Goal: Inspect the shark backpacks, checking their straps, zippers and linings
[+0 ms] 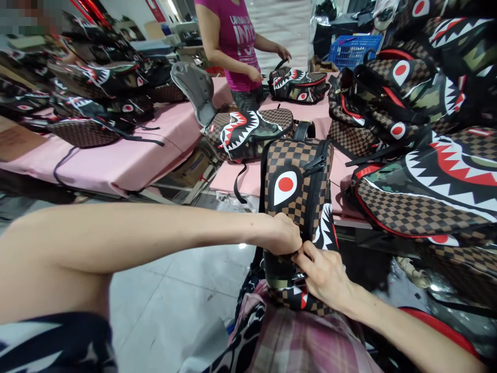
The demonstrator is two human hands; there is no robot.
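Far left, I see a pink-covered tabletop (166, 124) bearing patterned bags (85, 132). Towards the centre, my left hand (282, 233) reaches in with its fingers curled closed at the side of a checkered backpack (295, 207); the exact part inside them is hidden from me. The backpack, marked with a red-centred eye, extends from the plaid cloth (306, 347) on the lap towards a second pink tabletop; I cannot tell how much weight each bears.

I judge it light to moderate for its bulk: the panels look smooth, coated and padded, firm enough to keep their shape yet yielding under a fingertip, slightly slick, and not fragile. The top handle (301, 133) offers the surest lifting hold; the zip pulls (315, 165) are small and hard, suited to a pinch. Just right of the left hand, my right hand (328, 272) is nearly closed, thumb and fingers nipping the backpack's edge. Far right, more shark-mouthed backpacks (438, 191) lie piled.
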